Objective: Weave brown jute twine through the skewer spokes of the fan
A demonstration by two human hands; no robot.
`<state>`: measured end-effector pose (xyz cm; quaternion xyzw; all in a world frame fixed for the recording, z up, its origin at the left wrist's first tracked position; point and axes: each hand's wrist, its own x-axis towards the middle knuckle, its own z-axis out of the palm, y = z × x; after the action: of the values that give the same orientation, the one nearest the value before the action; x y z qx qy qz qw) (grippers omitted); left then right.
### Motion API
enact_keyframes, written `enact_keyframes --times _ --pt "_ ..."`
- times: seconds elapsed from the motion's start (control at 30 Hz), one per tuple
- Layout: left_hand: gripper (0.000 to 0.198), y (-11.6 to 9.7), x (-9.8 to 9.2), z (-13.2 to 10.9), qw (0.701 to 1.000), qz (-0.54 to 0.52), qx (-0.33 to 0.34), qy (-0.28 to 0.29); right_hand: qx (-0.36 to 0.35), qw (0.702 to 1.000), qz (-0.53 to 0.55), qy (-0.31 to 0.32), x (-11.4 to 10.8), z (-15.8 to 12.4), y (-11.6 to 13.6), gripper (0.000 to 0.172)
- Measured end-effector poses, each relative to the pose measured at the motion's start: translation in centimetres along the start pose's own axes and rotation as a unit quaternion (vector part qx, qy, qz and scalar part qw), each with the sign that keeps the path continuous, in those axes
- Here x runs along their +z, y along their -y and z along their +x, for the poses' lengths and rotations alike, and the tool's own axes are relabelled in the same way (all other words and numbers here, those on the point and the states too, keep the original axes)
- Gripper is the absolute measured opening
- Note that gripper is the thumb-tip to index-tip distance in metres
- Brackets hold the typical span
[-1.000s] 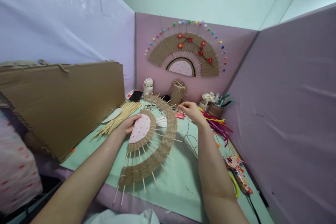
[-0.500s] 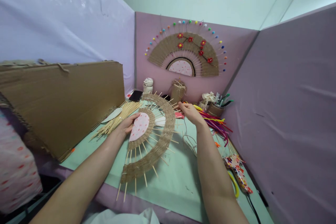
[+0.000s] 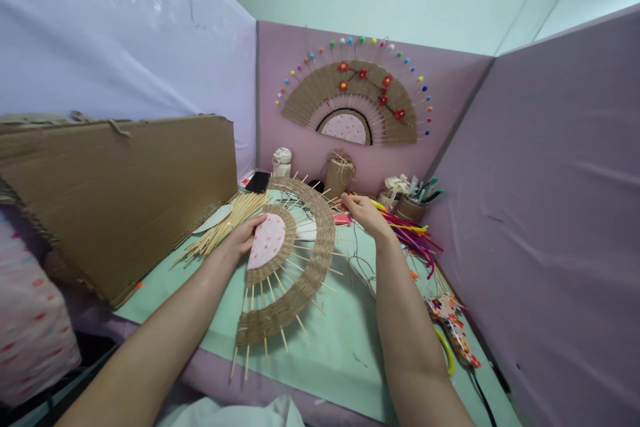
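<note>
A half-round woven fan (image 3: 320, 260) of brown twine on thin wooden sticks is held up over the table, tilted, with its straight side to the left. My left hand (image 3: 244, 235) is closed on its inner part, beside the pink dotted centre (image 3: 267, 240). At the fan's upper right edge, my right hand (image 3: 364, 212) pinches a thin strand of twine (image 3: 356, 247), close to the stick ends. The twine hangs below these fingers and loops down to the table. Bare stick tips stick out past the woven outer band.
Left of the fan lie a bundle of sticks (image 3: 215, 233) and a cardboard panel (image 3: 120, 200). A twine roll (image 3: 339, 173) and a white bottle (image 3: 282, 163) stand behind. Coloured pipe cleaners (image 3: 415, 235), a pen holder (image 3: 411, 208) and a patterned glue gun (image 3: 455, 330) are right. A finished fan (image 3: 320, 90) hangs behind.
The fan has turned slightly, its lower end shifting right and a little up. Both hands keep nearly the same place and grip.
</note>
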<state>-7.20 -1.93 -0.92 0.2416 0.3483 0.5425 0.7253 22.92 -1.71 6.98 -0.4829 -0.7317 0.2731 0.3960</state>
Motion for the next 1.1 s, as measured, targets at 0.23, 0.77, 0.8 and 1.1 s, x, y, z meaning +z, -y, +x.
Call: enact_keyframes --times 0.23,0.77,0.8,1.1 --pt "0.01 0.2 0.1 -0.1 1.0 0.012 0.022 -0.003 -0.025 0.998 -0.053 -0.027 0.1 -0.1 0.4 0.052" --pt "0.011 0.2 -0.3 0.4 0.999 0.02 0.047 -0.015 -0.111 0.972 -0.194 -0.07 1.1 -0.2 1.9 0.02" --pt "0.01 0.2 -0.3 0.4 0.998 0.019 0.05 -0.015 -0.114 0.972 -0.194 -0.073 1.1 -0.2 2.0 0.021" --pt "0.011 0.1 0.0 0.1 0.998 -0.005 0.066 -0.016 -0.095 0.976 -0.169 -0.097 0.3 -0.4 2.2 0.021"
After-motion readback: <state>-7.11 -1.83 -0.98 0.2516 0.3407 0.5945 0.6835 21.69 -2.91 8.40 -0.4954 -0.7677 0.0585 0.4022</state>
